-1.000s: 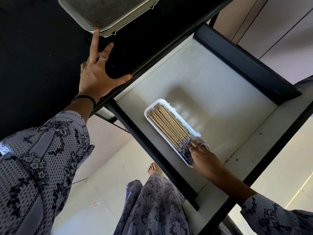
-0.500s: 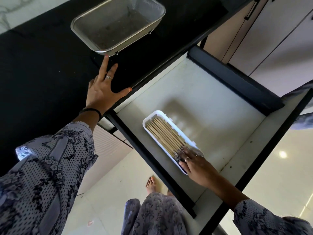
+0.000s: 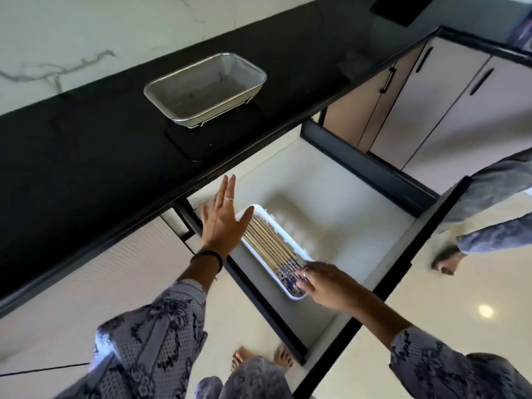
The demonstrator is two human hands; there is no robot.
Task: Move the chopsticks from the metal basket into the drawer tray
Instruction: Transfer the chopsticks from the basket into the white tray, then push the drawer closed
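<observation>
Wooden chopsticks (image 3: 269, 246) lie under right hand's (image 3: 325, 285) flat fingers; left hand (image 3: 223, 218) spread.

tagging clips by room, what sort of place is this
Most likely a home kitchen: a black countertop against a marble-look wall, a metal basket on it, cabinet doors, and an open drawer holding a tray of chopsticks.

Black countertop (image 3: 86, 156) runs along white marble-look wall (image 3: 86, 38) w/ grey veins. Beige cabinet doors (image 3: 449, 90) w/ black handles at right. Glossy cream floor (image 3: 431, 326) reflects a round ceiling light (image 3: 486, 311).
</observation>
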